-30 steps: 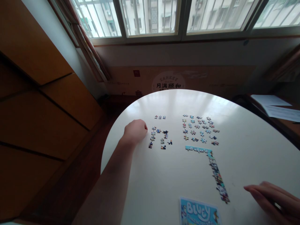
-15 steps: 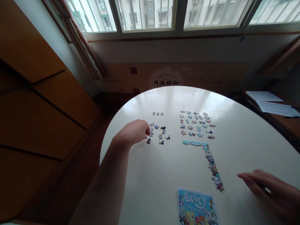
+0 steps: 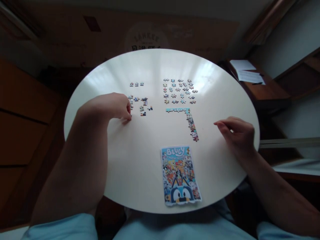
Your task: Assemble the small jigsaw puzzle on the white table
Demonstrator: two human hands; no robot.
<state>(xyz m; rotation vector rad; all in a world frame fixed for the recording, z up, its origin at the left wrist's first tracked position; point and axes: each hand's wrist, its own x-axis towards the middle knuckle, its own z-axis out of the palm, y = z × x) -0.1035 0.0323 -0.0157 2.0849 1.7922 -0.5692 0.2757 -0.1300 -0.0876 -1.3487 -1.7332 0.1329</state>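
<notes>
My left hand [image 3: 117,106] reaches over the left group of loose pieces, its thumb and fingertips closed at the tabletop on a puzzle piece [image 3: 130,115] that is mostly hidden. Beside it lie several loose puzzle pieces [image 3: 143,114], some partly covered by the hand. Right of the table's middle, a joined strip of puzzle [image 3: 192,126] forms a corner, with a light blue top edge and a colourful side running down. My right hand [image 3: 236,133] rests to the right of that strip, thumb and forefinger pressed together; nothing shows between them.
Rows of loose pieces [image 3: 178,90] lie beyond the joined strip, and a short row [image 3: 136,84] sits at back left. A Bluey picture sheet [image 3: 178,173] lies near the front edge of the round white table [image 3: 140,173]. Papers [image 3: 250,76] rest on a brown desk at right.
The view has tilted down, bringing the whole picture sheet and the near table edge into sight. My left fingertips have come down over the piece that lay just below them. My right hand stays pinched.
</notes>
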